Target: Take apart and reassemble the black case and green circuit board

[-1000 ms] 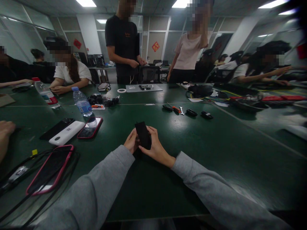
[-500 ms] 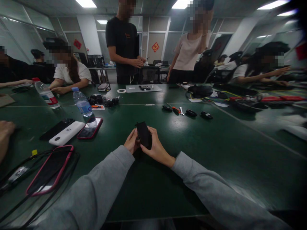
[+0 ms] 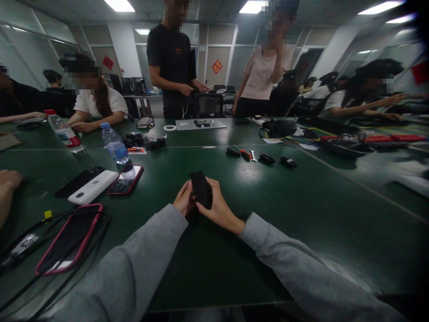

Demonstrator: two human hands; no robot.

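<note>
A small black box-shaped object (image 3: 201, 188) is held up over the green table (image 3: 284, 214), tilted, its flat dark face toward me; its exact kind cannot be made out. My left hand (image 3: 183, 197) grips its left edge, with the fingertips partly hidden behind it. From the right, my right hand (image 3: 219, 205) wraps it, thumb along the lower edge and fingers at the upper right side. Beyond my hands lie an orange-handled screwdriver (image 3: 246, 154), a small wrench (image 3: 254, 155) and small black objects, one of them at the right (image 3: 288, 161).
To the left are a pink-edged phone (image 3: 69, 239) under black cables, another phone (image 3: 125, 180), a white power bank (image 3: 93, 186) and a water bottle (image 3: 115, 144). Another person's hand (image 3: 10, 180) rests at the left edge. Tools and cables lie far right.
My hands and the black object stay in place. Across the table, the standing person in black has moved their hands apart, and the other standing person's raised hand has shifted.
</note>
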